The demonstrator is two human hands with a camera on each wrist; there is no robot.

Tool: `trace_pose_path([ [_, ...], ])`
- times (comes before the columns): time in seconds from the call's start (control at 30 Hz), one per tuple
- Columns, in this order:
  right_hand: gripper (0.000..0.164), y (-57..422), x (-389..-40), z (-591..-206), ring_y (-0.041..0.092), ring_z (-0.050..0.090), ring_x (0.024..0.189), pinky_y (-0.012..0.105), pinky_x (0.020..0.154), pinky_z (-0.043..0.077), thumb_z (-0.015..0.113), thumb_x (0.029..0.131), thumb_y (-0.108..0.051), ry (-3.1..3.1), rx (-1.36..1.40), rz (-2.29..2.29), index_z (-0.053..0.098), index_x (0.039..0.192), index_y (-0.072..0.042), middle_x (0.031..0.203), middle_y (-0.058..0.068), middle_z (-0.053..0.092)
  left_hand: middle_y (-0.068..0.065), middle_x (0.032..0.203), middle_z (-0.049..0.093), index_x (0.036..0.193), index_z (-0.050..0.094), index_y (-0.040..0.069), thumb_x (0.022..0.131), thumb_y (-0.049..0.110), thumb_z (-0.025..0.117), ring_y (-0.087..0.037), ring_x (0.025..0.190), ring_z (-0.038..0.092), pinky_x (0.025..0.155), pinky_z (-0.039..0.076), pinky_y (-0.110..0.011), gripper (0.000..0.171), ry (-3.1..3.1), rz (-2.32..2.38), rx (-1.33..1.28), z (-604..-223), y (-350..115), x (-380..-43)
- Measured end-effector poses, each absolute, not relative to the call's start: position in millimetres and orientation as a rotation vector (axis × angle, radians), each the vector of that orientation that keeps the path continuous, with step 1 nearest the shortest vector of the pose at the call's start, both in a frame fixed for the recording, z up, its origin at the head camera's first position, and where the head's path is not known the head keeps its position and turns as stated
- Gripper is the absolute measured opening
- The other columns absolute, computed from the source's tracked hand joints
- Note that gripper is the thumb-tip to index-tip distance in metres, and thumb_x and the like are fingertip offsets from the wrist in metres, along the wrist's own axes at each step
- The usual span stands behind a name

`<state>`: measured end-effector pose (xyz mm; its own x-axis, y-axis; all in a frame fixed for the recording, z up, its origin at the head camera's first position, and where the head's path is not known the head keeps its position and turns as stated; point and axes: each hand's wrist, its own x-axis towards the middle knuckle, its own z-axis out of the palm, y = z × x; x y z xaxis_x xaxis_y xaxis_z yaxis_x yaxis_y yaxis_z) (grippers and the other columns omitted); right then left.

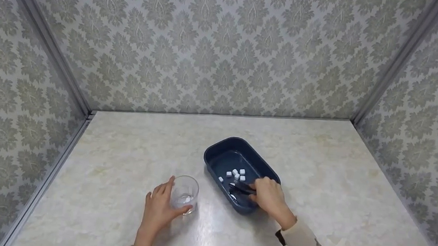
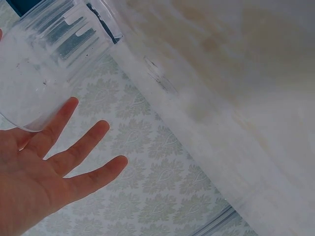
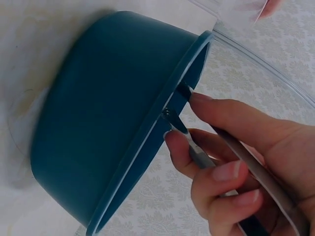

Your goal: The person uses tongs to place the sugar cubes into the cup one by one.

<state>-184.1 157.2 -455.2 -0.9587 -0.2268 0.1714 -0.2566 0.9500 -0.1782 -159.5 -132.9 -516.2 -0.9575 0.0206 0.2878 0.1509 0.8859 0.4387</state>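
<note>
In the head view my left hand (image 1: 159,209) holds a clear drinking glass (image 1: 185,189), thumb on the near side and index finger near the rim. The left wrist view has the other fingers of that hand (image 2: 54,172) spread away from the glass (image 2: 37,73). Whitish patches show in the glass; I cannot tell what they are. My right hand (image 1: 270,197) grips black-tipped tongs (image 1: 243,188) over a dark blue rectangular tub (image 1: 216,148). Several small white cubes (image 1: 242,172) lie in it near the tong tips. The tub's wall (image 3: 108,103) hides the tips in the right wrist view.
A pale marbled tabletop (image 1: 130,143) carries everything. Patterned wall panels (image 1: 224,60) enclose it at the back and both sides, with grey frame strips (image 1: 398,63) at the corners. The glass stands to the left of the tub, a small gap between them.
</note>
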Motion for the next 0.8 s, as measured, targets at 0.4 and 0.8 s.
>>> trace_pose_path([
  [0.4, 0.027, 162.7, -183.9, -451.3, 0.027, 0.066, 0.078, 0.035, 0.058, 0.052, 0.073, 0.072, -0.021, -2.952, 0.328, 0.399, 0.071, 0.095, -0.007, 0.094, 0.011, 0.069, -0.013, 0.119, 0.057, 0.133, 0.039, 0.007, 0.058, 0.058, 0.072, -0.034, 0.112, 0.05, 0.088, 0.033, -0.061, 0.097, -2.767, -0.692, -0.139, -516.5, -133.1, -160.1],
  [0.8, 0.028, 167.0, -183.4, -448.6, 0.026, 0.066, 0.076, 0.031, 0.055, 0.048, 0.072, 0.073, -0.023, -2.953, 0.268, 0.503, 0.07, 0.097, -0.008, 0.095, 0.01, 0.069, -0.015, 0.121, 0.055, 0.133, 0.039, 0.007, 0.058, 0.059, 0.072, -0.034, 0.112, 0.049, 0.088, 0.033, -0.06, 0.097, -2.78, -0.684, -0.133, -516.0, -132.7, -159.8],
])
